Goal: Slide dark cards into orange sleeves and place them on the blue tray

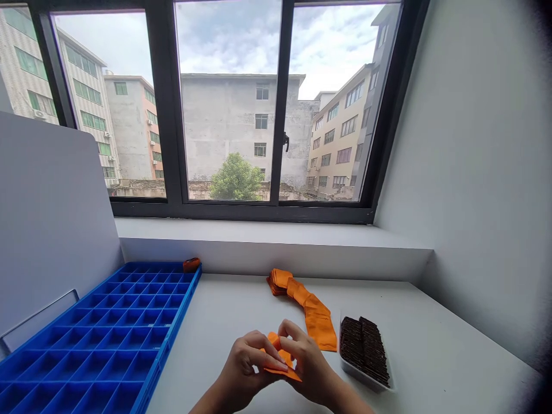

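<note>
Both my hands meet low in the middle of the view over the white table [431, 356]. My left hand [245, 368] and my right hand [308, 368] pinch one small orange pouch [282, 362] between their fingers, the fingers closed on it. Just beyond them a row of orange pouches [313, 313] lies overlapped on the table, running back to a small stack. To the right of my right hand stands a clear tray [353, 368] holding dark brown flat pieces [364, 348].
A blue gridded tray [107, 333] with many empty cells fills the left side; one orange pouch [191, 264] sits in its far corner cell. A white board [47, 230] stands at the left. A sill and a large window are behind the table.
</note>
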{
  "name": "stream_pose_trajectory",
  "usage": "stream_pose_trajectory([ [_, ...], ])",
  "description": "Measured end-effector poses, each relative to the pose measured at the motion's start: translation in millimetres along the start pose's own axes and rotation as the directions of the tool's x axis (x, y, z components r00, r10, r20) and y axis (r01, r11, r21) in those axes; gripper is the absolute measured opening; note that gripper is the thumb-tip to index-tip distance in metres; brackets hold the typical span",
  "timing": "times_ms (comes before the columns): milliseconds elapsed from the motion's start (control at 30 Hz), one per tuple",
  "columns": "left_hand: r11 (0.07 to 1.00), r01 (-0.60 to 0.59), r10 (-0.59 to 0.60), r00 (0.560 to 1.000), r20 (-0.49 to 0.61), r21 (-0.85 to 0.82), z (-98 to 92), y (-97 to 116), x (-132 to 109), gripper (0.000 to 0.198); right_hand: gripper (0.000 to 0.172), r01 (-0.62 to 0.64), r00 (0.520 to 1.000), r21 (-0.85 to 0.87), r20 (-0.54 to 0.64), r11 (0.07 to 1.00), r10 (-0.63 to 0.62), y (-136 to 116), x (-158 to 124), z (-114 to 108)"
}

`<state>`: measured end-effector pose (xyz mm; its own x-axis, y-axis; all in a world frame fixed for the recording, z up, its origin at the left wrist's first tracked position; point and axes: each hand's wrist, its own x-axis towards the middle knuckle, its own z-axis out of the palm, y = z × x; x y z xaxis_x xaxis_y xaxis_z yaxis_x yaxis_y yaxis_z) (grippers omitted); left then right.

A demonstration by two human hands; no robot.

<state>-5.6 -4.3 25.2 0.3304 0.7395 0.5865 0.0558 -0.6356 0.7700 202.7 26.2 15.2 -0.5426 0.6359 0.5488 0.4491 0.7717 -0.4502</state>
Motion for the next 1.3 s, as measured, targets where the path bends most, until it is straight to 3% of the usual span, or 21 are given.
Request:
stream_pose_trajectory([
  [233, 0.997, -0.029, 0.025, 0.998, -0.049, -0.073, 3.2, -6, -2, 0.014, 0.019, 0.018, 0.999, -0.017, -0.029, 1.000, -0.019, -1, 1, 0],
  [467, 0.999, -0.034, 0.036, 0.996, -0.079, 0.019, 2.9, -7, -1, 0.033, 0.018, 0.001, 1.000, -0.015, -0.013, 1.000, -0.001, -2, 3, 1],
  [567, 0.999, -0.033, 0.036, 0.995, -0.095, 0.030, 1.3, -2, 1, 0.042, 0.009, -0.023, 1.000, -0.005, -0.007, 1.000, 0.023, -2, 3, 1],
  [800, 0.999, -0.017, 0.022, 0.994, -0.104, 0.045, -2.4, 4, 4, 0.041, 0.047, -0.076, 0.997, 0.015, 0.007, 0.997, 0.076, 1, 1, -1],
  [933, 0.998, -0.003, 0.010, 0.993, -0.116, 0.060, -3.7, 1, 2, 0.034, 0.056, -0.084, 0.996, 0.025, 0.023, 0.996, 0.083, -1, 2, -3],
  [1167, 0.997, 0.038, -0.025, 0.985, -0.170, 0.072, -6.7, -5, 3, 0.030, 0.050, -0.027, 0.997, -0.008, -0.078, 1.000, 0.027, -1, 4, -2],
  [1300, 0.991, 0.058, -0.030, 0.974, -0.225, 0.121, -7.7, -4, 5, 0.033, 0.047, 0.041, 0.987, -0.099, -0.148, 0.994, -0.056, -18, 8, -29],
])
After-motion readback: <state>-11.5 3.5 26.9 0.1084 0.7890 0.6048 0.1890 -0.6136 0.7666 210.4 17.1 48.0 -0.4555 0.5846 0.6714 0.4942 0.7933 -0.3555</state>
